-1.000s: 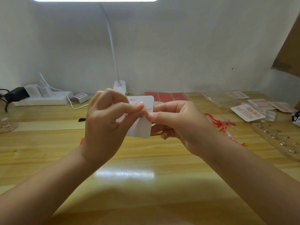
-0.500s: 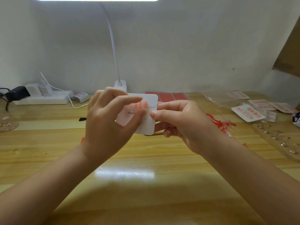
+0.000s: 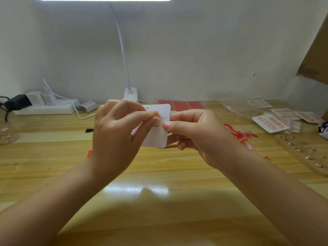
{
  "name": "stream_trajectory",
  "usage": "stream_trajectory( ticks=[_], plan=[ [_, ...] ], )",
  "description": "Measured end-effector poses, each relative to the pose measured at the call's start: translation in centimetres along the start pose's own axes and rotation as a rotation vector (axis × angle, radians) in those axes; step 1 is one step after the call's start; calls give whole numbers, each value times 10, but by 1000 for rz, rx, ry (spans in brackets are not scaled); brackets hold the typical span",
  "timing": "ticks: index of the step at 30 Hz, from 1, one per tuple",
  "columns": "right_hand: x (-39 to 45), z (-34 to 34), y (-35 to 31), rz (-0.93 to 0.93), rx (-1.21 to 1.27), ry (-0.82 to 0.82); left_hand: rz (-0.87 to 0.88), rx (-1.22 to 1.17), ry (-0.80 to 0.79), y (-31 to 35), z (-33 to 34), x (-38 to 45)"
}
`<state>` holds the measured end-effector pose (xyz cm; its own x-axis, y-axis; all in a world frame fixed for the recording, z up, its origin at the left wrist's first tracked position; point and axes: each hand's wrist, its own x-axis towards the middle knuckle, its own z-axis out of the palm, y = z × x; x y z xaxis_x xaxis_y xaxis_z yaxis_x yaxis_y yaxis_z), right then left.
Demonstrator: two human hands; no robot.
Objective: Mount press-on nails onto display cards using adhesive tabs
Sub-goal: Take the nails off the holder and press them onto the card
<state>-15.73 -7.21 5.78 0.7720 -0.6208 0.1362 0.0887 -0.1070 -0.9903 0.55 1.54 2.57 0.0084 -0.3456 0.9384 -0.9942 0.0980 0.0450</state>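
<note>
A white display card (image 3: 157, 134) with small printed text is held upright above the middle of the wooden table. My right hand (image 3: 193, 134) grips its right edge, thumb on the front. My left hand (image 3: 117, 132) covers the card's left half, its thumb and forefinger pinched together against the card's upper face; what they pinch is too small to tell. Red adhesive tab sheets (image 3: 181, 105) lie flat behind the card. Finished cards with pink nails (image 3: 270, 122) lie at the right.
A lamp base (image 3: 130, 94) stands at the back centre beside a white power strip (image 3: 44, 107) with plugs. Red peeled strips (image 3: 239, 134) lie right of my hands. A wooden board with metal studs (image 3: 301, 150) sits at the right edge. A clear dish (image 3: 7, 137) sits far left.
The card has shifted a little in my hands and my left fingertips have slid across its upper face. Both hands stay in the same spot above the table.
</note>
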Motion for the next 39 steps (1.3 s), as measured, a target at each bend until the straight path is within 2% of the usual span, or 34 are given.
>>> stream_trajectory(
  ticks=[10,23,32,36,39],
  plan=[
    [3,-5,2,-25,-16,-34,-2,-23,-5,2,0,1],
    [4,-4,7,-13,5,-35,-153,-125,-31,6,0,1],
    [6,-7,8,-34,4,-22,-37,-49,-67,4,-1,1],
    [9,-8,9,-17,55,2,-144,-257,-43,9,-2,4],
    [11,-10,11,-7,97,44,-441,-366,-79,13,-2,6]
  ],
)
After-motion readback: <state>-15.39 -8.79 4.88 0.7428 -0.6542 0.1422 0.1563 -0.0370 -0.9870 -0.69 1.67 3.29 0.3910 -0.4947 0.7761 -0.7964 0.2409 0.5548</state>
